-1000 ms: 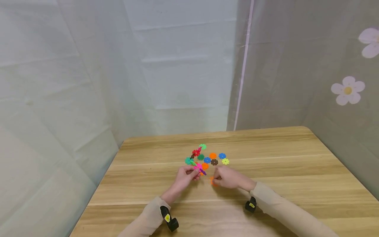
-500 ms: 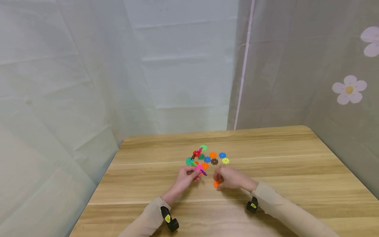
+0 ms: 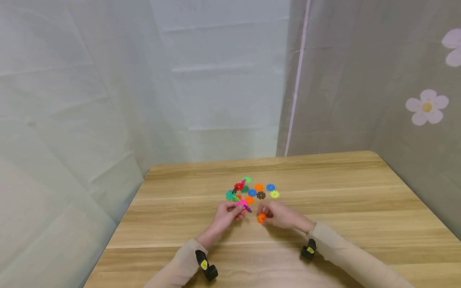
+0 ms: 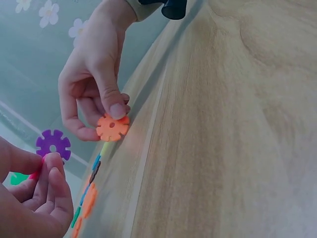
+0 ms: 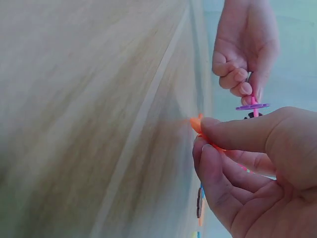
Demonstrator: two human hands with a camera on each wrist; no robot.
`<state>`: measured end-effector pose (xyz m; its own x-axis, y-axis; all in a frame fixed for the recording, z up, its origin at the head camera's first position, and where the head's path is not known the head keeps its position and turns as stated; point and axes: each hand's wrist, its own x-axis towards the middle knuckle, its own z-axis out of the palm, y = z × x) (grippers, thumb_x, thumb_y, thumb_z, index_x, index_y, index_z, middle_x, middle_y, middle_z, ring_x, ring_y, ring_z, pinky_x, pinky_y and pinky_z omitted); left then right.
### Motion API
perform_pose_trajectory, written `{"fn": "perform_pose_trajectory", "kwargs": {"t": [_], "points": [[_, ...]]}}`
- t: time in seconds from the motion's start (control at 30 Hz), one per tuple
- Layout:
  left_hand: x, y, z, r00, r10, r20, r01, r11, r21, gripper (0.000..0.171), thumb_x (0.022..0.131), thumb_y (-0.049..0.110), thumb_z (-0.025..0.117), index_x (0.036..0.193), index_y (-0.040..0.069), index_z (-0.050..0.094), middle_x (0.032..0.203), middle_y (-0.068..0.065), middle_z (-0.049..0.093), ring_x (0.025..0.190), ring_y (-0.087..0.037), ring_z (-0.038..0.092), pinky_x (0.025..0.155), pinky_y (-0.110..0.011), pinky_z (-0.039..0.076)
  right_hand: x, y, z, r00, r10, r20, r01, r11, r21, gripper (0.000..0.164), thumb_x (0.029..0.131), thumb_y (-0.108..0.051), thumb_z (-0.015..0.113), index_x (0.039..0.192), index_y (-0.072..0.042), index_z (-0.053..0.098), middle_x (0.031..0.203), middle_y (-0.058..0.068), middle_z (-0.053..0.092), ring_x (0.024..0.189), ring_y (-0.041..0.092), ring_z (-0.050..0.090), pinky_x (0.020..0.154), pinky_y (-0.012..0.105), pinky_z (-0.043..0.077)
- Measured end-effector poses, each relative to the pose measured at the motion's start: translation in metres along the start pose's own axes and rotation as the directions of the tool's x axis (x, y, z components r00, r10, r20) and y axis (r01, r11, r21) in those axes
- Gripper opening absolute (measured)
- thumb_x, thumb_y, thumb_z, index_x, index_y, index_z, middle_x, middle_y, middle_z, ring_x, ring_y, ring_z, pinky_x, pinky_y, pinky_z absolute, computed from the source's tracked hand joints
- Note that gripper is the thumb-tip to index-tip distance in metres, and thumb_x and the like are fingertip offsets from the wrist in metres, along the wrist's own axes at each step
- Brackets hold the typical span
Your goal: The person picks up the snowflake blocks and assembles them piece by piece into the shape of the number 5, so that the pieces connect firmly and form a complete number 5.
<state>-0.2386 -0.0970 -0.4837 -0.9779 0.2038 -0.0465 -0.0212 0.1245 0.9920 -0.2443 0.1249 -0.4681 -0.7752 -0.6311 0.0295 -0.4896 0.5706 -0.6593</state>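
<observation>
In the head view my left hand (image 3: 226, 215) pinches a pink notched plastic disc (image 3: 242, 203), part of a chain of interlocking discs. A purple disc (image 4: 53, 145) is slotted onto the pink one at the near end. Beyond it the chain runs through a light green disc (image 3: 235, 198), a teal disc (image 3: 229, 195) and a red disc (image 3: 238, 186) to a green disc (image 3: 247, 179). To the right, my right hand (image 3: 282, 215) pinches an orange disc (image 4: 113, 128) between thumb and fingers, apart from the purple one and raised off the table.
Several loose discs lie flat just beyond the hands, among them a brown disc (image 3: 261, 195), a blue disc (image 3: 271, 187) and a yellow disc (image 3: 275, 194). The wooden table (image 3: 342, 192) reaches back to a hanging curtain (image 3: 223, 100).
The right hand's orange disc first dipped toward me, then came back up and turned in the fingers. My left hand stays nearly still with the chain.
</observation>
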Motion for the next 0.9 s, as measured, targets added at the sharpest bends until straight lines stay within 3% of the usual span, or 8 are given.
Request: {"fn": "perform_pose_trajectory", "kwargs": {"t": [0.2, 0.43, 0.67, 0.9], "points": [[0.0008, -0.0004, -0.0003, 1.0, -0.011, 0.001, 0.011, 1.0, 0.006, 0.023, 0.095, 0.007, 0.059, 0.099, -0.015, 0.064, 0.084, -0.022, 0.07, 0.063, -0.006, 0.06, 0.061, -0.019, 0.053, 0.0001, 0.0016, -0.0001, 0.998, -0.024, -0.053, 0.025, 1.0, 0.019, 0.016, 0.085, 0.004, 0.065, 0.098, -0.005, 0.063, 0.09, 0.006, 0.067, 0.081, 0.012, 0.062, 0.071, 0.019, 0.054], [0.0021, -0.0018, -0.0002, 1.0, -0.02, -0.001, 0.02, 1.0, -0.003, 0.023, 0.095, 0.007, 0.059, 0.1, -0.014, 0.064, 0.084, -0.02, 0.071, 0.064, -0.006, 0.061, 0.062, -0.018, 0.053, 0.0008, 0.003, 0.0013, 0.995, 0.016, -0.1, 0.0, 0.987, 0.163, 0.008, 0.089, 0.0, 0.061, 0.096, -0.003, 0.064, 0.085, 0.005, 0.066, 0.073, 0.009, 0.06, 0.063, 0.02, 0.054], [0.001, -0.0005, 0.0021, 1.0, -0.014, -0.003, 0.013, 1.0, -0.026, 0.023, 0.095, 0.006, 0.059, 0.101, -0.015, 0.064, 0.086, -0.023, 0.07, 0.065, -0.007, 0.06, 0.063, -0.018, 0.053, 0.0023, 0.0033, 0.0022, 0.994, 0.092, -0.057, -0.061, 0.912, 0.405, 0.007, 0.09, -0.001, 0.061, 0.095, 0.003, 0.061, 0.078, 0.011, 0.065, 0.067, 0.02, 0.064, 0.062, 0.033, 0.059], [0.0011, 0.0002, 0.0048, 1.0, 0.003, 0.001, -0.003, 0.999, -0.039, 0.023, 0.095, 0.006, 0.058, 0.1, -0.016, 0.063, 0.086, -0.023, 0.069, 0.065, -0.007, 0.06, 0.063, -0.019, 0.053, 0.003, 0.0037, 0.0016, 0.994, 0.112, -0.013, -0.09, 0.855, 0.51, 0.013, 0.091, -0.003, 0.061, 0.098, 0.008, 0.059, 0.079, 0.017, 0.066, 0.067, 0.018, 0.064, 0.064, 0.033, 0.059]]}}
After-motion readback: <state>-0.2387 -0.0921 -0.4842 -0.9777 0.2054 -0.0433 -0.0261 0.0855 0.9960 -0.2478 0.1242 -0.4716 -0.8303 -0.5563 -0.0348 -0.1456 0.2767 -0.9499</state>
